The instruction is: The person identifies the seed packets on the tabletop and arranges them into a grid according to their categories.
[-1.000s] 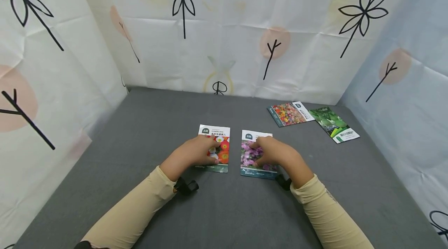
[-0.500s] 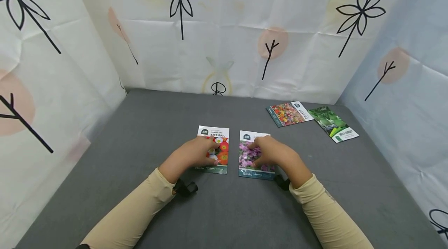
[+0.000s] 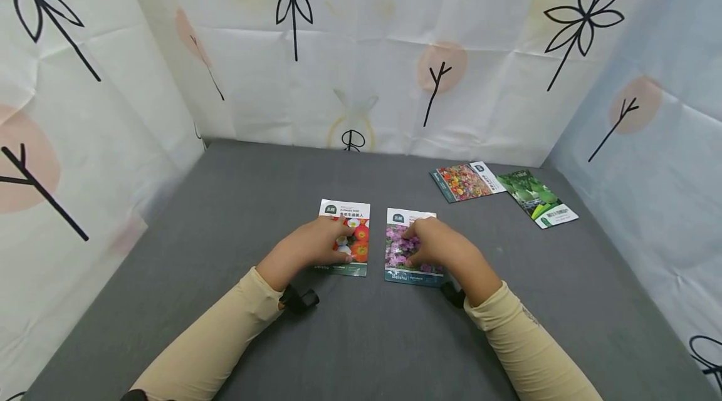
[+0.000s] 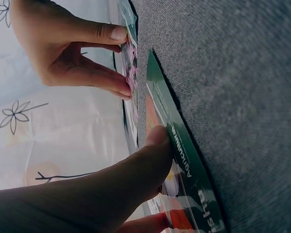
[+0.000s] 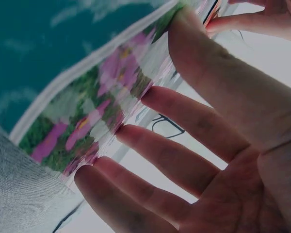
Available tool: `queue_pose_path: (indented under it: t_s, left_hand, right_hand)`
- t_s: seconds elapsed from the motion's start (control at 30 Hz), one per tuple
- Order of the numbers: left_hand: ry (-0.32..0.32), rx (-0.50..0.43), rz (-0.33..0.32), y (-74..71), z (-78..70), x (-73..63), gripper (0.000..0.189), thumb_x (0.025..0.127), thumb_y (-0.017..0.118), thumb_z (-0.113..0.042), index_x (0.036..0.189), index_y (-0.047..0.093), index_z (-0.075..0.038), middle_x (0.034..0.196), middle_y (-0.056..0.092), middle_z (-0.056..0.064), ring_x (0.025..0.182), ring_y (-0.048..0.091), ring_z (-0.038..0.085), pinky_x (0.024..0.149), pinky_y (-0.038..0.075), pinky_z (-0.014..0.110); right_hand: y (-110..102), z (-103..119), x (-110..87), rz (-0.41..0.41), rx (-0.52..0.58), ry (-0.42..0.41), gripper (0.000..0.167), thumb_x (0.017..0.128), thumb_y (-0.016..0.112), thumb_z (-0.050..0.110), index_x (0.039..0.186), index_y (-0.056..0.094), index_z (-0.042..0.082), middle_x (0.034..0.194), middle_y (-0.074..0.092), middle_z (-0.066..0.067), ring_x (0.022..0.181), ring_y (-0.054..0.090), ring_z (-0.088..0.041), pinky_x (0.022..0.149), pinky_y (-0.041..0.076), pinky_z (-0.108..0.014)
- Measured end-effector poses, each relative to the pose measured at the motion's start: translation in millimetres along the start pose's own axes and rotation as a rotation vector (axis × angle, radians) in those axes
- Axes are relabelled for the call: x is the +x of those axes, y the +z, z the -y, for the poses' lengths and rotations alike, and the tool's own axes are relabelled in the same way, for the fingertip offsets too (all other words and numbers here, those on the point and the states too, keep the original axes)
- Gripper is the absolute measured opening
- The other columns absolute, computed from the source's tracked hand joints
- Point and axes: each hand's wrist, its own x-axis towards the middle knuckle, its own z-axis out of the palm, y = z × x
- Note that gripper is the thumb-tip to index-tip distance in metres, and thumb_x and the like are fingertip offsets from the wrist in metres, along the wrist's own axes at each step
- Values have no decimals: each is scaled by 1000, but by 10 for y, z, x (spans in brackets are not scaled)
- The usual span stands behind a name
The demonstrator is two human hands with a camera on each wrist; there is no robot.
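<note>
A seed packet with red and orange flowers lies flat on the grey table, its white top edge facing away. My left hand rests its fingertips on that packet; in the left wrist view the thumb touches its green lower band. Just to the right lies a second seed packet with purple-pink flowers. My right hand touches this one with spread fingertips. The right wrist view shows its fingers extended against the printed surface, the palm raised off it. A narrow gap separates the packets.
Toward the back right lie a seed packet with mixed orange flowers and a green leafy seed packet, their corners meeting. The grey table is bounded by white patterned cloth walls behind and on both sides.
</note>
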Motion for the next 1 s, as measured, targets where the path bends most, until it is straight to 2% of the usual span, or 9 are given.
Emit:
queue_pose_path:
  t_s: [0.1,0.2,0.3,0.4,0.5,0.67,0.83,1.0]
  left_hand:
    - [13,14,-6,-26,16,11,59,96,81,-36,147,65,-11,152,59,18,122,65,29,103,55,48]
    - [27,32,-11,-51,30,25,59,96,81,-36,146,65,-10,148,62,18,117,66,28,100,56,47]
    - [25,26,-17,-55,36,36,59,96,81,-36,146,66,-9,150,61,18,119,65,29,101,56,48]
    - [7,2,-10,-10,46,29,59,96,81,-36,147,65,-11,156,56,19,128,63,32,105,54,50]
    - [-19,-29,6,55,59,-4,60,96,80,-37,149,64,-12,163,49,20,134,60,32,108,53,51]
    - [-19,-44,-7,82,53,-22,60,96,81,-36,149,64,-12,165,46,20,135,60,32,109,53,50]
    - [-15,-29,-11,61,39,-23,60,96,81,-36,148,65,-12,164,47,20,139,59,33,111,52,51]
    - [-2,-20,-15,40,28,-24,60,96,81,-36,148,65,-12,158,54,20,135,60,33,109,53,52]
  right_hand:
    - [-19,29,3,-3,-5,10,52,86,91,21,130,75,1,134,72,-17,122,67,-29,105,55,-50]
    - [-30,45,2,-17,-8,21,50,86,91,21,129,75,1,131,73,-15,116,67,-26,101,56,-50]
    - [-27,65,-13,-51,-40,38,47,85,92,24,126,77,7,125,75,-9,108,67,-23,95,57,-52]
    - [5,94,-43,-85,-114,31,43,84,93,28,121,79,13,115,76,-3,99,66,-19,84,57,-51]
    - [55,133,-83,-119,-196,-11,40,81,95,30,115,79,15,105,76,1,90,65,-15,75,56,-47]
    - [71,176,-148,-207,-321,-81,40,77,97,32,109,79,16,94,73,2,80,61,-15,64,52,-40]
    - [-27,198,-219,-275,-384,-147,43,83,94,30,120,78,15,106,73,-2,89,69,-22,64,55,-38]
    - [-180,145,-261,-361,-307,-182,42,91,87,27,128,75,12,124,73,-7,105,73,-28,73,61,-44]
